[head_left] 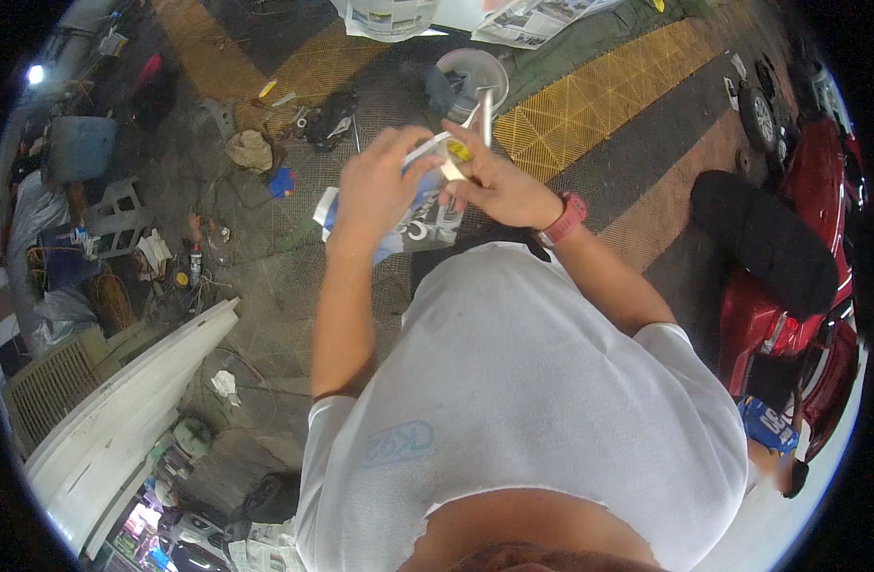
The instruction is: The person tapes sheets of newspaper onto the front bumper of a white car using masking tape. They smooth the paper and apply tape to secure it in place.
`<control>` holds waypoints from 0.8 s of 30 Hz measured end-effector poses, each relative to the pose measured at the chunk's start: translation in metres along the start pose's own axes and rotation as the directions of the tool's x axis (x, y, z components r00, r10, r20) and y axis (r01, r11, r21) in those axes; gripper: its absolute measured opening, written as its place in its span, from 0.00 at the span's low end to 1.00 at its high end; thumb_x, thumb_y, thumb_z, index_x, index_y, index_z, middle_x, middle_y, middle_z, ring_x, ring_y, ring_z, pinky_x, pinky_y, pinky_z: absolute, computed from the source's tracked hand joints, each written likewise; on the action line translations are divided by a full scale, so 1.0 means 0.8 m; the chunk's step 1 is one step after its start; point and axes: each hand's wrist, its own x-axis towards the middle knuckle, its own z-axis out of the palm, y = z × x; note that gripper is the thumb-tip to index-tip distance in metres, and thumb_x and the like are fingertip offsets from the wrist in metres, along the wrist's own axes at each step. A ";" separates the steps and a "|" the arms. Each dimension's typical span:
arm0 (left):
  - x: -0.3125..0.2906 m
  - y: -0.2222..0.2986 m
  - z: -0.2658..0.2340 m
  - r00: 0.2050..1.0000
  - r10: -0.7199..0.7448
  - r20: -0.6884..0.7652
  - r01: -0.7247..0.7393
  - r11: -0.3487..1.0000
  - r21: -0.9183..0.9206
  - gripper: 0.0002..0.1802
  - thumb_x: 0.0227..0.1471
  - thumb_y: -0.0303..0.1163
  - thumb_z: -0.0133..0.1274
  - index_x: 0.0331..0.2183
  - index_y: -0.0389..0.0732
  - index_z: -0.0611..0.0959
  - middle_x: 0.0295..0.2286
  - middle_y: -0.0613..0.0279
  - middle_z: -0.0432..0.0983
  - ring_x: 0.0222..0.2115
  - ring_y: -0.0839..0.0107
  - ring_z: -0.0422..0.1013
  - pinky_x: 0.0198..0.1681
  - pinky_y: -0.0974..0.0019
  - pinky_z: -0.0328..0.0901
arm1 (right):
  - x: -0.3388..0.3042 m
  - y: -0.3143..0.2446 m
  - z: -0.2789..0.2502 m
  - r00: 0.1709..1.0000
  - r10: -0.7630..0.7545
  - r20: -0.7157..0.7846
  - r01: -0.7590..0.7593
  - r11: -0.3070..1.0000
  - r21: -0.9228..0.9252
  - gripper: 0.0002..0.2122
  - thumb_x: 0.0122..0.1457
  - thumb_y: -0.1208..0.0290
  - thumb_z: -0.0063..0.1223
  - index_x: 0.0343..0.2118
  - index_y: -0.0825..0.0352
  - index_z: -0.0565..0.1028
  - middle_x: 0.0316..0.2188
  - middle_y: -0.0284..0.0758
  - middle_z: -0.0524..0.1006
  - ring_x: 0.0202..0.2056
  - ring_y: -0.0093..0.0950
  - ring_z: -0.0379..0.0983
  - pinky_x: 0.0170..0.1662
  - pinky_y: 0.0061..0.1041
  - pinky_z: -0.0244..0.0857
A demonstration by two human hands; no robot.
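Observation:
Both my hands meet in front of my chest around a white piece with a yellow patch [459, 150]; its kind is hard to make out. My left hand [384, 176] is closed on its left side, fingers bent and thumb toward the middle. My right hand [499, 186], with a red watch [564, 219] at the wrist, pinches its right side. A blue, white and grey printed sheet or bag [427, 221] shows beneath my hands. Just beyond my right fingers rises a white bar [486, 116].
A translucent bucket [494, 71] stands ahead, near newspaper-covered surfaces [542, 21]. Crumpled paper [250, 151] and tools litter the floor at left. A long white panel [122, 419] lies lower left. Red car parts [799, 219] and a person in a blue shirt [766, 424] are at right.

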 end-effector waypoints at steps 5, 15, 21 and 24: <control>-0.010 0.028 0.030 1.000 -0.003 -0.016 0.001 0.993 -0.114 0.11 0.55 0.35 0.66 0.37 0.41 0.85 0.36 0.54 0.79 0.37 0.49 0.79 0.40 0.53 0.71 | -0.029 -0.007 0.005 0.998 0.057 -0.009 -0.057 0.998 0.029 0.33 0.74 0.70 0.49 0.74 0.65 0.47 0.30 0.33 0.82 0.27 0.21 0.75 0.36 0.24 0.72; -0.004 0.106 0.079 0.988 -0.154 -0.009 0.139 0.863 0.486 0.23 0.53 0.49 0.68 0.47 0.47 0.88 0.41 0.57 0.84 0.37 0.49 0.82 0.39 0.50 0.75 | -0.083 0.075 -0.092 0.907 -0.212 -0.364 -0.008 0.855 -0.519 0.09 0.70 0.61 0.53 0.43 0.59 0.72 0.24 0.46 0.79 0.29 0.55 0.78 0.35 0.54 0.69; 0.020 0.131 0.052 0.883 -0.463 0.074 0.310 0.695 0.649 0.33 0.42 0.52 0.75 0.45 0.39 0.89 0.33 0.43 0.86 0.36 0.47 0.83 0.41 0.50 0.75 | -0.114 0.072 -0.148 0.947 -0.250 -0.203 0.163 0.916 -0.365 0.09 0.68 0.60 0.55 0.39 0.60 0.74 0.23 0.44 0.78 0.28 0.49 0.78 0.32 0.48 0.67; 0.029 0.144 0.055 0.901 -0.412 0.133 0.269 0.774 0.573 0.31 0.41 0.49 0.76 0.43 0.38 0.89 0.33 0.43 0.85 0.37 0.46 0.83 0.41 0.50 0.75 | -0.094 0.049 -0.143 0.925 -0.374 -0.072 0.327 0.877 -0.351 0.11 0.68 0.58 0.56 0.37 0.60 0.76 0.21 0.41 0.76 0.26 0.47 0.76 0.30 0.45 0.65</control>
